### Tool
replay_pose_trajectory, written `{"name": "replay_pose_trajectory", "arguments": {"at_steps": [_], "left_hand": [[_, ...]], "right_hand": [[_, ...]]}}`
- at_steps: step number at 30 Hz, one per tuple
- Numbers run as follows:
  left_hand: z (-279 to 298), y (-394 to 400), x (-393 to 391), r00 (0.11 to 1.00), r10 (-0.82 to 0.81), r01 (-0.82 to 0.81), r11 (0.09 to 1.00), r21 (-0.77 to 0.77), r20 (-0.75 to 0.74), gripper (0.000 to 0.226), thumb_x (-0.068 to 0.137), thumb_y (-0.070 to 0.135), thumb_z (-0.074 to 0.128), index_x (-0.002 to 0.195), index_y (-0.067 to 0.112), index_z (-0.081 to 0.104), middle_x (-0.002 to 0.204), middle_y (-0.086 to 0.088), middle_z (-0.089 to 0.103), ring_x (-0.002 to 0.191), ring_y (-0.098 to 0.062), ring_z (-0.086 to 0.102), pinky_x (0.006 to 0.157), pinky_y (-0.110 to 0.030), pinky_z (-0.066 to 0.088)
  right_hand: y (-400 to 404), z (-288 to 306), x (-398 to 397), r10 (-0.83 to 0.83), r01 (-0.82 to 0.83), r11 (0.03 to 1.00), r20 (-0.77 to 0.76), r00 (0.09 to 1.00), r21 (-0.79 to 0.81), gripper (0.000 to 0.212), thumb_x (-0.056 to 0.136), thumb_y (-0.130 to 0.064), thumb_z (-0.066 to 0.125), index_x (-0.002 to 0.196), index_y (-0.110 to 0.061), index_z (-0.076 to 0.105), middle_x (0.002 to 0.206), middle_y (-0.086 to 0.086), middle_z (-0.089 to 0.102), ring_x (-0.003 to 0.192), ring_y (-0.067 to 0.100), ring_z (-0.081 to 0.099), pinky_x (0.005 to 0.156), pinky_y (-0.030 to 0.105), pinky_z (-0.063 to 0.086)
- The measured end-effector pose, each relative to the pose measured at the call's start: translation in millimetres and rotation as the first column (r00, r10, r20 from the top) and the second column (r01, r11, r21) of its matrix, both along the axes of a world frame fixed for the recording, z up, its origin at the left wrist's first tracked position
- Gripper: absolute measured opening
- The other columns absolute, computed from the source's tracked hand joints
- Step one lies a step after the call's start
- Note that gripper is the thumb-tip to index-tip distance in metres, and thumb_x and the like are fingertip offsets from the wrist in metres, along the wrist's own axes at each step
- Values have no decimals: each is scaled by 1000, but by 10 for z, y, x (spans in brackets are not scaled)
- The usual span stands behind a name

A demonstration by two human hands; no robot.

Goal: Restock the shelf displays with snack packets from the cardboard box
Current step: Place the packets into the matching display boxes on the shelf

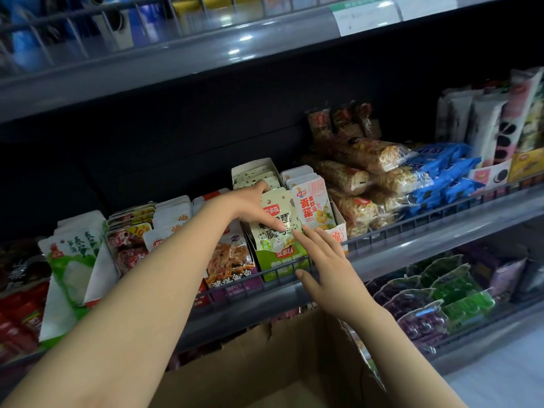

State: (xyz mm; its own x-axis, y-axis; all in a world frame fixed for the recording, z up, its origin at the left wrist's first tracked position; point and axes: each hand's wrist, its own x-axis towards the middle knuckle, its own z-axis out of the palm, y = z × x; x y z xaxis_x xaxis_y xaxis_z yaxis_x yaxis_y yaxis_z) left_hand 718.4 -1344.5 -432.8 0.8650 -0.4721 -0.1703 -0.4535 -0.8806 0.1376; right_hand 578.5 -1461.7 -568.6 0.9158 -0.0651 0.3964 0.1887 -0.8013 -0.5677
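Hands [294,228] on packet [272,222], grey shelf [412,245].

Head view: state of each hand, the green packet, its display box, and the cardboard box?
left hand: grips the green packet's top
right hand: fingers straight, fingertips touching the green packet
green packet: upright, partly in its display box
green display box: open-topped, holds packets
cardboard box: flaps open

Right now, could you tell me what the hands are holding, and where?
Left hand grips the pale green snack packet by its upper left edge; right hand only touches it, fingers straight.
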Motion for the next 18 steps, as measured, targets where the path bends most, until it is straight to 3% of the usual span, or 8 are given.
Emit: {"name": "replay_pose_trajectory", "arguments": {"at_steps": [4,9,12,15,18], "left_hand": [[-4,0,-3,999,5,-6,1000,-8,-34,113,60,50,83,146,26,14,131,0,49,108,-18,49,83,-28,41],[22,-40,-63,999,-15,16,999,30,-39,118,58,43,86,149,16,15,144,-1,41,116,-17,45,91,-27,39],[24,-33,-72,1000,-10,11,999,33,-28,119,56,41,87,148,17,17,137,1,47,114,-17,47,89,-26,40],[-35,-21,-62,1000,-17,17,1000,-13,24,110,51,38,91,141,18,31,132,-1,53,114,-20,52,96,-34,44],[-121,-1,-85,993,-23,29,998,-50,115,114,48,39,91,142,18,30,133,-4,54,116,-24,53,94,-36,46]], "right_hand": [[5,-3,1,-9,10,998,7,1000,-61,57,96,-33,49,145,-43,22,157,-15,7,144,8,-5,117,37,11],[2,-8,11,2,-2,999,18,1000,-41,54,95,-32,51,143,-43,27,157,-14,10,144,9,-4,115,31,3],[-6,-12,6,8,-7,999,24,1000,-35,52,95,-32,51,142,-41,30,157,-14,11,143,8,-3,111,26,-1],[-4,-9,1,3,-2,999,22,1000,-43,51,96,-31,50,142,-41,32,157,-13,13,143,9,-2,113,27,2],[2,-9,-3,-3,4,999,17,1000,-45,52,96,-30,50,142,-40,31,157,-13,12,144,10,-2,114,29,4]]}}
